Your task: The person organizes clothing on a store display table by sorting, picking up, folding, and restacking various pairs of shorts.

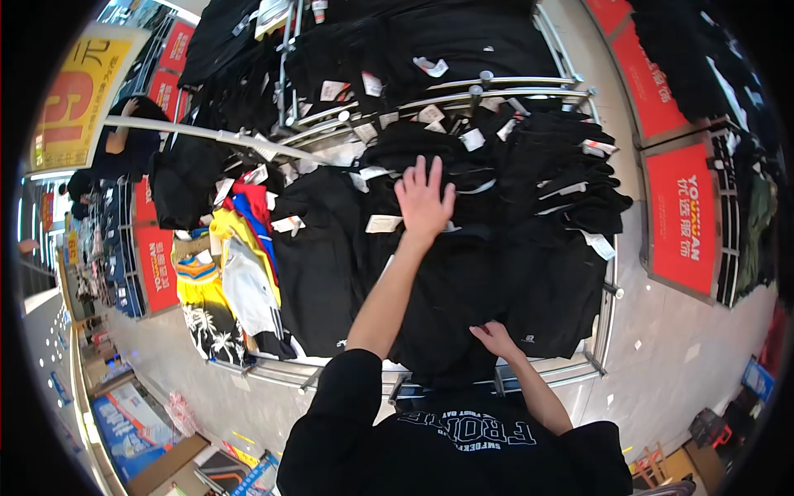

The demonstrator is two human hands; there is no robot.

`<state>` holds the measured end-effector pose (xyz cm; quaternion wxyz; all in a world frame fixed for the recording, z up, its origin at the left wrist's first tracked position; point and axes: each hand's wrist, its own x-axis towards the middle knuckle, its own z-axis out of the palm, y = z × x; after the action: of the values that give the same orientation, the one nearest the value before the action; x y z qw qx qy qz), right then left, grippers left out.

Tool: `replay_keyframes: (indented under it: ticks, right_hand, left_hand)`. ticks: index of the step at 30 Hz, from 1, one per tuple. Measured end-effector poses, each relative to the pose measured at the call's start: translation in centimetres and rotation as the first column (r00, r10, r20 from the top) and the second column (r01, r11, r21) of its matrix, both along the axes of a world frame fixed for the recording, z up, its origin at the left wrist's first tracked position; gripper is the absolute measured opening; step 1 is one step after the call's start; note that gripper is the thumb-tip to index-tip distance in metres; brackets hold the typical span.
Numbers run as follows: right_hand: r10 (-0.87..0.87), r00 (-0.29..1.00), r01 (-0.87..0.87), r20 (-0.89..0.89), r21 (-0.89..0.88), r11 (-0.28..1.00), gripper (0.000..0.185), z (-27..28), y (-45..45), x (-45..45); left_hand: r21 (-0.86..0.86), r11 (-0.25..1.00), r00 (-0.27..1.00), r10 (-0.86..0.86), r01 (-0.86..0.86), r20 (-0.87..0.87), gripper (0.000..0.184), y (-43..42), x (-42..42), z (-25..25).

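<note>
Stacks of black folded garments [447, 277] cover the metal display rack before me, with white paper tags at their far ends. My left hand [426, 202] reaches forward, palm down and fingers spread, over the far end of the middle stack. Closer to my body, my right hand [496, 340] is at the near end of the same stack, its fingers closed on the edge of a black garment and partly hidden. A further black stack [554, 273] with a small light logo lies to the right.
Colourful shorts [223, 281] hang at the rack's left end. A pole [223, 135] carrying a yellow price sign [78, 103] slants across the left. Metal rails [608, 322] edge the rack. Red sign boards [682, 219] stand right, beyond a grey tiled aisle [662, 355]. Another person [128, 136] is far left.
</note>
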<state>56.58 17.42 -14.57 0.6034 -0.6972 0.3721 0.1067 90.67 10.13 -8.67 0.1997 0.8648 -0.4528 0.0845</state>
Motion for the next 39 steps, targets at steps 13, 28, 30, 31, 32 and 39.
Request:
replay_keyframes:
  ticks: [13, 28, 30, 31, 32, 39]
  right_hand:
    - [-0.033, 0.998, 0.043, 0.056, -0.174, 0.984, 0.043, -0.1, 0.7, -0.2]
    - [-0.33, 0.899, 0.41, 0.288, -0.819, 0.401, 0.053, 2.9, -23.4, 4.9]
    - [-0.32, 0.896, 0.434, 0.309, -0.761, 0.482, 0.054, 2.0, -24.4, 4.7]
    - [-0.308, 0.888, 0.458, 0.341, -0.706, 0.54, 0.055, 2.0, -24.8, 4.6]
    - [-0.275, 0.899, 0.437, 0.342, -0.754, 0.49, 0.055, 2.3, -24.8, 4.4]
    - [-0.245, 0.868, 0.495, 0.431, -0.725, 0.478, 0.054, 0.5, -25.2, 4.4]
  left_hand:
    - [-0.297, 0.953, 0.594, -0.209, -0.053, -0.777, 0.01, 8.2, -13.4, 2.8]
    - [-0.065, 0.994, 0.941, 0.061, -0.087, -0.332, 0.044, 2.4, 1.7, -2.7]
    - [-0.048, 0.994, 0.924, 0.075, -0.1, -0.374, 0.043, 2.5, 1.9, -2.7]
    - [-0.042, 0.993, 0.916, 0.083, -0.108, -0.393, 0.042, 2.4, 2.0, -2.6]
    - [-0.049, 0.992, 0.912, 0.087, -0.116, -0.402, 0.041, 2.4, 1.7, -2.4]
    - [-0.386, 0.869, 0.933, 0.2, -0.309, -0.298, 0.032, 3.1, -10.7, 1.1]
